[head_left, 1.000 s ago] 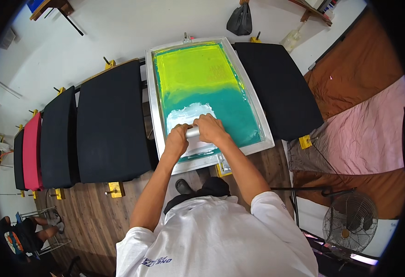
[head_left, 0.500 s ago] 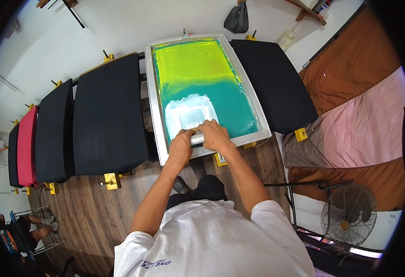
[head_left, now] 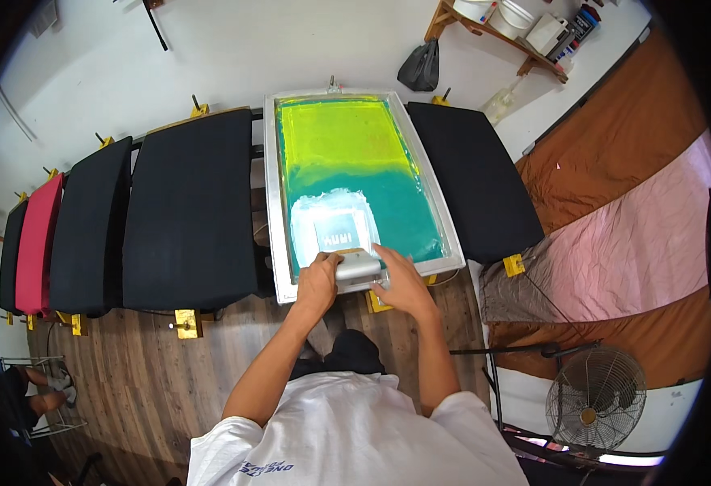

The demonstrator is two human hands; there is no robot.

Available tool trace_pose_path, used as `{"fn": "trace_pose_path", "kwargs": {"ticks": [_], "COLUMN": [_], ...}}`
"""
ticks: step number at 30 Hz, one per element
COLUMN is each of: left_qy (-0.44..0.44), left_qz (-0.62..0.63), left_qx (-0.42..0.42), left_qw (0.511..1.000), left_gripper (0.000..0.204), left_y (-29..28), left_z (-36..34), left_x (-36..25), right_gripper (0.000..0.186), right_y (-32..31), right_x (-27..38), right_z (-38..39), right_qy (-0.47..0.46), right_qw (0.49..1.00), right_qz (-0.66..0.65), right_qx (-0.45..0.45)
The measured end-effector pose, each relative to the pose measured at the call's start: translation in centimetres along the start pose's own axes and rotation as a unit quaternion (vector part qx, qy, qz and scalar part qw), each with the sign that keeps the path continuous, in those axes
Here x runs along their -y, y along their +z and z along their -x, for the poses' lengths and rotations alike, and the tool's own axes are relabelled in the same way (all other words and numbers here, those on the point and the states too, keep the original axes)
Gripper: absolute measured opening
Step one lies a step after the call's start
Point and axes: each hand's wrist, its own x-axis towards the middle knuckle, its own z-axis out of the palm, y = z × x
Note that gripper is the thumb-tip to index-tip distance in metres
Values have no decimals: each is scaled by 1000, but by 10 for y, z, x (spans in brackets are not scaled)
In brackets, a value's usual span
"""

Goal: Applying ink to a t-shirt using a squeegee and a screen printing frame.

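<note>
A printing screen with a pale metal frame [head_left: 274, 202] lies in front of me. Its mesh [head_left: 347, 134] is yellow-green at the far part and teal nearer me. White ink [head_left: 300, 219] surrounds a small light lettered design at the near left. A squeegee [head_left: 360, 266] with a silvery, rounded handle rests at the screen's near end. My left hand [head_left: 317, 283] is closed on the squeegee's left end. At the squeegee's right end, my right hand [head_left: 406, 285] is open, thumb and fingers apart; whether it touches the handle is unclear.
Black-covered boards [head_left: 189, 211] stand left of the screen, with a red one [head_left: 38, 247] among them; another black board [head_left: 477, 182] is at right. A fan [head_left: 597, 398] stands lower right. A shelf [head_left: 501, 36] holds tubs. Another person's legs [head_left: 44, 393] show lower left.
My right hand has come off the top of the squeegee to its right end, and its fingers have spread. My left hand keeps its grip. The whole view has shifted, showing more shelf.
</note>
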Motion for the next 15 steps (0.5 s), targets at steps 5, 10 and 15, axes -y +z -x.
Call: {"fn": "trace_pose_path", "kwargs": {"ticks": [5, 10, 15], "left_qy": [10, -7, -18], "left_qz": [-35, -22, -16], "left_qx": [12, 29, 28], "left_qw": [999, 999, 999], "left_gripper": [45, 47, 50], "left_y": [-1, -5, -3], "left_z": [-5, -11, -10], "left_x": [-2, -7, -5], "right_gripper": [47, 52, 43], "right_y": [15, 37, 45], "right_x": [-46, -58, -77], "right_z": [59, 66, 66], "right_qy": [216, 347, 342], "right_qw": [958, 858, 741], "right_qz": [-86, -377, -577], "right_qx": [-167, -31, 25]}}
